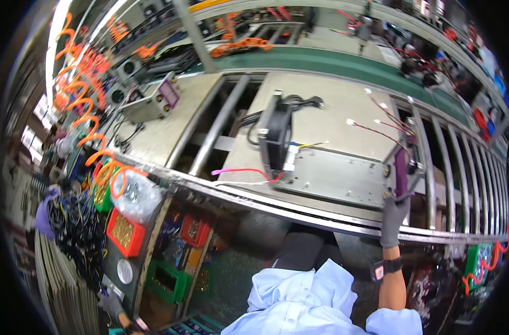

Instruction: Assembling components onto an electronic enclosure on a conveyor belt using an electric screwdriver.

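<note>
A flat grey metal chassis lies on a pale board on the roller line. A large black fan stands upright at its left end, and a purple-faced panel stands at its right end. At the near right corner, my right hand, in a grey glove, has its fingers closed around the panel's lower edge. Far to the lower left, my left hand, also gloved, reaches to the side bench beside a small pale piece; its fingers are small and blurred. Loose wires rise from the panel.
A red bin of brass-coloured small parts, a clear plastic bag and a white round lid sit on the side bench. Below are a green bin and another red bin. Another metal unit stands farther left. Bare rollers lie right.
</note>
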